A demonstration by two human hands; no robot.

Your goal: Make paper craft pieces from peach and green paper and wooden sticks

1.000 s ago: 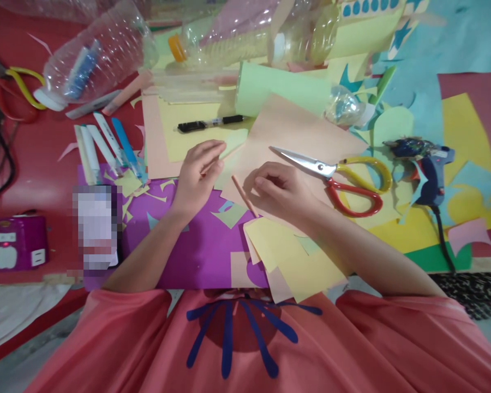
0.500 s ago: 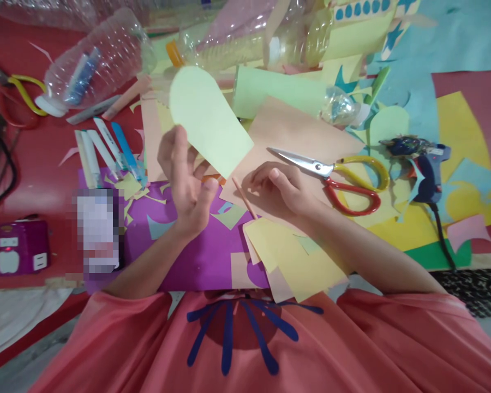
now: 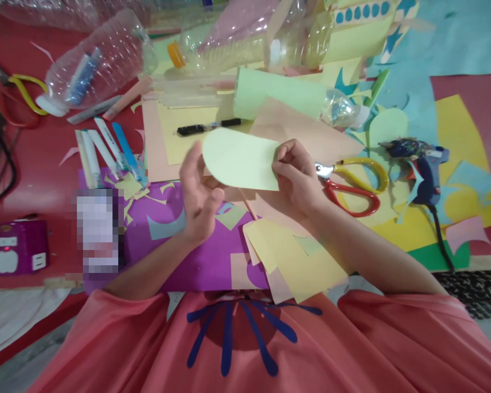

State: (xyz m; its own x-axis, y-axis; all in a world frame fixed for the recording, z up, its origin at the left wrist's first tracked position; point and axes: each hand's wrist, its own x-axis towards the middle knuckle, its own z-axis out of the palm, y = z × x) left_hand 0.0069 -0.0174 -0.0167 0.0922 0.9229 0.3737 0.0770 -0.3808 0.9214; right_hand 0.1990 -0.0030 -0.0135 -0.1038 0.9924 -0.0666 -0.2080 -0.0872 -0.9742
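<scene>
A pale green paper cutout [image 3: 239,160] with one rounded end is held above the table between both hands. My right hand [image 3: 297,177] pinches its straight right end. My left hand [image 3: 196,191] supports the rounded left end from below, fingers curled up against it. Under the cutout lie a peach paper sheet [image 3: 306,134] and a thin peach stick [image 3: 249,203]. Red and yellow scissors [image 3: 352,183] rest just right of my right hand, their blades hidden behind it.
A black marker [image 3: 207,127] lies behind the cutout on yellow paper. A blue glue gun [image 3: 427,169] sits at the right. Clear plastic bottles [image 3: 98,57] lie at the back. Paper scraps cover a purple sheet [image 3: 196,251]; several paper sticks [image 3: 106,147] lie at left.
My left hand picked the green cutout off the table and raised it. It has since come down and rightward, and my right hand has left the peach sheet and gripped its end.
</scene>
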